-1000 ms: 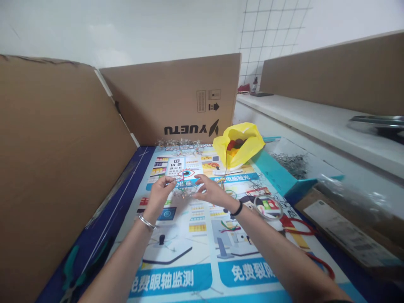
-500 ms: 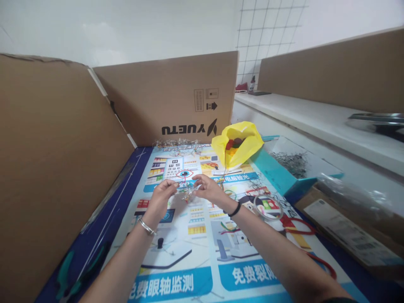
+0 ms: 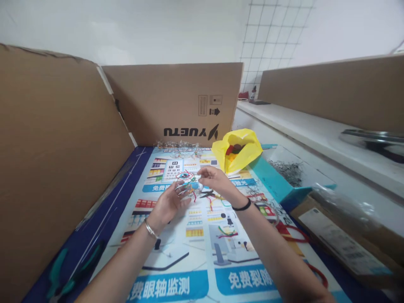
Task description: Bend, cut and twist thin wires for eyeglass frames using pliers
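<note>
A small tangle of thin wire with red and green strands (image 3: pixel 193 193) lies between my hands above the printed mat (image 3: pixel 195 248). My left hand (image 3: pixel 170 202), palm turned up and fingers loosely spread, is under and beside its left part; some wire rests over the fingers. On the right, my right hand (image 3: pixel 214 181) has its fingertips curled and close together at the wire's edge; whether they pinch a strand is too small to tell. Dark-tipped pliers (image 3: pixel 211 194) lie just below my right hand.
A yellow bag (image 3: pixel 241 155) with coloured strands stands behind my right hand. A blue box (image 3: pixel 280 172) of wire pieces and a cardboard box (image 3: pixel 344 235) are at the right. Green-handled pliers (image 3: pixel 71 273) lie lower left. Cardboard walls (image 3: pixel 170 101) rise behind and left.
My left hand has turned palm up and opened from a pinch. My right hand has moved slightly up and right. The dark-tipped pliers now show below it. The camera view has shifted a little.
</note>
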Tool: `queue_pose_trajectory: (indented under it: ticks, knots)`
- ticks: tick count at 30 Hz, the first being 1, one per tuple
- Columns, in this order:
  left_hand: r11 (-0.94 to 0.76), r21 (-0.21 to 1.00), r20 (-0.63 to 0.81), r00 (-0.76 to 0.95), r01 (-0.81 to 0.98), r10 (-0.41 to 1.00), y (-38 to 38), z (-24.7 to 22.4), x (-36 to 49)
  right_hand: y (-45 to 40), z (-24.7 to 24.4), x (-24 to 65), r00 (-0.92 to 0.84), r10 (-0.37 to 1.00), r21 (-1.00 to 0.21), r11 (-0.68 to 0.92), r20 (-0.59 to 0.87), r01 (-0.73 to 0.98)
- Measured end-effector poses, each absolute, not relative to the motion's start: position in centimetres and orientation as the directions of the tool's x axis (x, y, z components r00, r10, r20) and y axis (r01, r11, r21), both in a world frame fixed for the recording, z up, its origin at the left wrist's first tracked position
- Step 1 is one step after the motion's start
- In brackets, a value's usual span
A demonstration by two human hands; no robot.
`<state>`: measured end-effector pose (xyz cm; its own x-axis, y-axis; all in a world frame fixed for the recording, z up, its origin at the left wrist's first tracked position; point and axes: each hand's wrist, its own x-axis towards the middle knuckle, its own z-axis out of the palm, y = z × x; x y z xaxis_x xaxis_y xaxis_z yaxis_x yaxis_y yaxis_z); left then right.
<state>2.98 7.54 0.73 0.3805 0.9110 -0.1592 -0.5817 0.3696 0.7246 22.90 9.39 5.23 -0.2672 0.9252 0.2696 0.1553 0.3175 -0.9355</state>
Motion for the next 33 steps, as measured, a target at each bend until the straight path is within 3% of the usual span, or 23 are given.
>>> queue_pose_trajectory:
  ticks: [5,12,28,33]
  knots:
    - [0.395,0.644,-0.061,0.471,-0.655,0.88,6.8,1.4,3.0,9.8,5.9,22.1,-0.239,0.956,-0.975,0.197,0.168,0.104]
    - [0.292,0.607,0.021,0.382,-0.739,0.924,6.9,1.7,2.5,10.2,6.3,20.9,-0.222,0.962,-0.986,0.167,0.16,0.012]
    - [0.302,0.617,0.014,0.394,-0.727,0.919,7.4,1.4,2.2,10.1,6.0,20.7,-0.259,0.955,-0.986,0.16,0.145,0.039]
    - [0.256,0.651,-0.019,0.322,-0.714,0.947,8.1,1.2,1.4,10.0,6.4,21.3,-0.23,0.954,-0.972,0.216,0.191,0.089]
